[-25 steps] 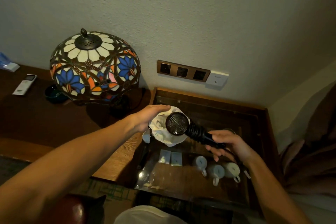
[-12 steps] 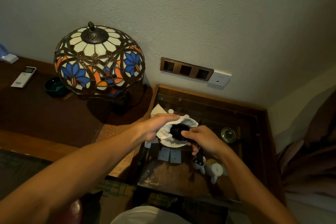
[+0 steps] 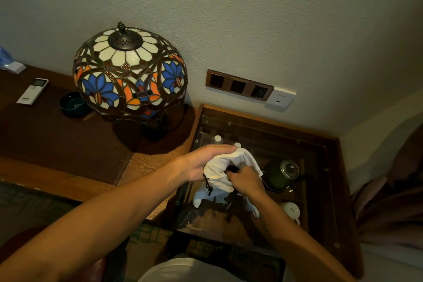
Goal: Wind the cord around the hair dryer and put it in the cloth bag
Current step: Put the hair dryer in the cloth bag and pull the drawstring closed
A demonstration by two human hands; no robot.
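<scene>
Nearest the camera, two bare forearms reach forward and down from the bottom edge. The left hand (image 3: 201, 162) grips the upper edge of the white cloth bag (image 3: 219, 165), fingers curled over the cloth with the thumb beneath, holding the mouth wide. The right hand (image 3: 245, 178) is closed in a fist at the bag's opening, pushed partly inside; only a small dark piece of the hair dryer (image 3: 232, 169) shows between the knuckles and the cloth, so most of it sits hidden in the bag. Whether the cord is wound around it cannot be told. A dark drawstring (image 3: 208, 186) with a knot hangs from the bag's lower rim, just beside the left wrist.

The bag is held above a glass-topped cabinet (image 3: 329, 190) with a wooden frame. Under the glass lie a green kettle (image 3: 280, 175) with a clear lid to the right of the hands, a white cup (image 3: 291, 210) nearer the camera, and pale packets below the bag.

To the left stretches a dark wooden worktop (image 3: 57, 144). On it stands a stained-glass lamp (image 3: 130, 75) with blue and orange flowers; beside it a dark green ashtray (image 3: 73, 104), then a white remote (image 3: 33, 91), well apart from the hands.

Farthest, on the rough wall, a brown three-socket plate (image 3: 239, 84) touches a white plate (image 3: 280, 98)
</scene>
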